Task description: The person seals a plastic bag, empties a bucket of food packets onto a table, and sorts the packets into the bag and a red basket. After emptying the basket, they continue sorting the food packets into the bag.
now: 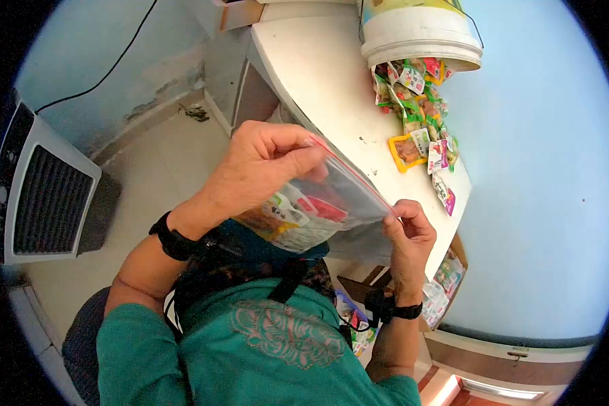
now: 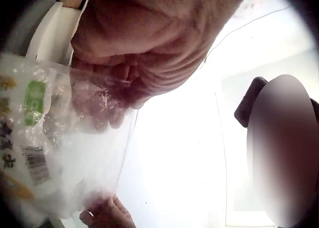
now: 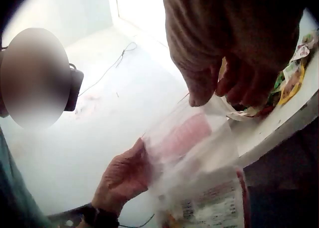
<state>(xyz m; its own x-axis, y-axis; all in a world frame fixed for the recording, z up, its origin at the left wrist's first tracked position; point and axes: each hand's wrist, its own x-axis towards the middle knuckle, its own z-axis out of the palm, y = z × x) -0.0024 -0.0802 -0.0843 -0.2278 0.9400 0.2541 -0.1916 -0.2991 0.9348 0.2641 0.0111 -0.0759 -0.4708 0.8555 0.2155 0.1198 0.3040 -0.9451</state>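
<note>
A clear zip bag (image 1: 348, 196) with a red strip along its top edge is held up in front of my body. Several printed snack packets (image 1: 284, 216) show through its plastic. My left hand (image 1: 267, 166) pinches one top corner of the bag between thumb and fingers. At the opposite corner, my right hand (image 1: 411, 237) pinches the red strip's end. Seen from the left wrist, a packet with a green label (image 2: 35, 103) and a barcode lies behind the plastic. The right wrist view has the bag (image 3: 184, 138) stretched between both hands.
A white bucket (image 1: 419, 34) lies on its side on the white table (image 1: 304, 61), snack packets (image 1: 419, 115) spilling from its mouth. Below the table's near end stands a cardboard box (image 1: 460, 254) of packets. A grey appliance with a dark grille (image 1: 51, 203) stands on the left.
</note>
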